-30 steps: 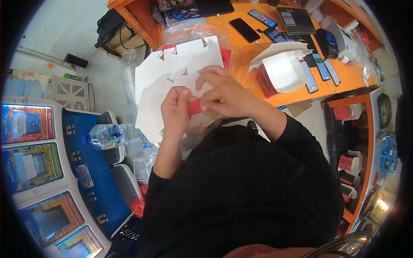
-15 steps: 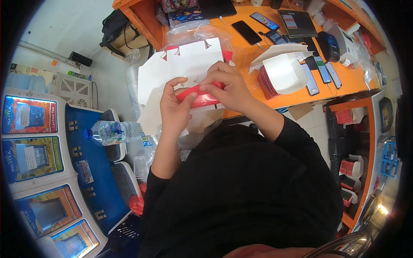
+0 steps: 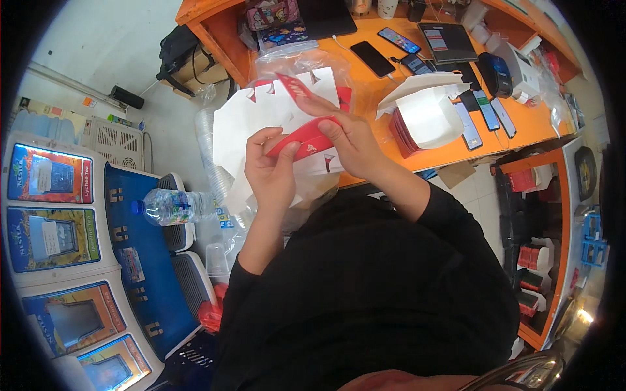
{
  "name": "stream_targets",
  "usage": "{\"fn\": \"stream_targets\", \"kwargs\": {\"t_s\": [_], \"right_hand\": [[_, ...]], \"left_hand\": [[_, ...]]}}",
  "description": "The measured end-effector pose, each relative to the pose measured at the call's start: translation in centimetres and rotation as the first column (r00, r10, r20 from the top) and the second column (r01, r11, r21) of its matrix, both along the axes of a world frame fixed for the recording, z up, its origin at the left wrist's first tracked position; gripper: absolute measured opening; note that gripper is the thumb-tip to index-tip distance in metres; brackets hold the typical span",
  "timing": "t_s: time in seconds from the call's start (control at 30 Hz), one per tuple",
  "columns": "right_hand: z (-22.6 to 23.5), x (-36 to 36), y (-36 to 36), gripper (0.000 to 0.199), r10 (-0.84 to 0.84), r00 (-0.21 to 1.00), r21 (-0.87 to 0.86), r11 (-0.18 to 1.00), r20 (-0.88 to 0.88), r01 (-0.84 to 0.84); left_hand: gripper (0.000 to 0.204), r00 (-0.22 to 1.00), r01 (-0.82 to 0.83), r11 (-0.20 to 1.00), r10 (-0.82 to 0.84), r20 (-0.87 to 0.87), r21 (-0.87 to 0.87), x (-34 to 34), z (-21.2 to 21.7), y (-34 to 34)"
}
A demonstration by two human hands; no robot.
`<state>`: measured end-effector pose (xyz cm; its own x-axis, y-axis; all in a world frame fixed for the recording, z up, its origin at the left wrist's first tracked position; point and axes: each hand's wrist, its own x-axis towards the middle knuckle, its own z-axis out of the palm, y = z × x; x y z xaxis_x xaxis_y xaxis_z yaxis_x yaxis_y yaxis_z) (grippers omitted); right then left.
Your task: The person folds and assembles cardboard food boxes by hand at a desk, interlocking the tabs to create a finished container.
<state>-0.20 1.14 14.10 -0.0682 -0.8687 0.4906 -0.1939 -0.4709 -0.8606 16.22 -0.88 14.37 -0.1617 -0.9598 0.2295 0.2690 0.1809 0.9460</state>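
The head view looked down on an orange worktop [image 3: 456,140] set against a pale tiled floor, with a person in a black top seated at its edge. The left hand [image 3: 270,173] and the right hand [image 3: 349,140] were both closed on a red strip of card [image 3: 301,138], held flat between them just above a stack of white cut-out card sheets [image 3: 261,114] inside a clear plastic bag [image 3: 297,62]. Further along the worktop lay a folded white box [image 3: 427,111], several phones [image 3: 372,58] and a dark tablet [image 3: 447,42]. On the person's left stood a blue drinks cooler [image 3: 140,260] with a water bottle [image 3: 171,206] lying on it. Orange shelves [image 3: 541,260] on the right held red and white boxes.
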Motion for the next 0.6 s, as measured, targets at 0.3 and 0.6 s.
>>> {"fn": "stream_targets", "kwargs": {"t_s": [0.3, 0.6], "right_hand": [[1.9, -2.6, -0.8, 0.069, 0.113, 0.947, 0.142, 0.977, 0.301, -0.162], [4.0, -6.7, -3.3, 0.038, -0.399, 0.692, 0.365, 0.908, 0.602, 0.205]], "left_hand": [[0.022, 0.954, 0.028, 0.827, 0.145, 0.261, -0.561, 0.7, -0.5, -0.3], [0.04, 0.696, 0.501, 0.502, 0.25, 0.673, -0.705, 1.9, 0.9, -1.3]]}}
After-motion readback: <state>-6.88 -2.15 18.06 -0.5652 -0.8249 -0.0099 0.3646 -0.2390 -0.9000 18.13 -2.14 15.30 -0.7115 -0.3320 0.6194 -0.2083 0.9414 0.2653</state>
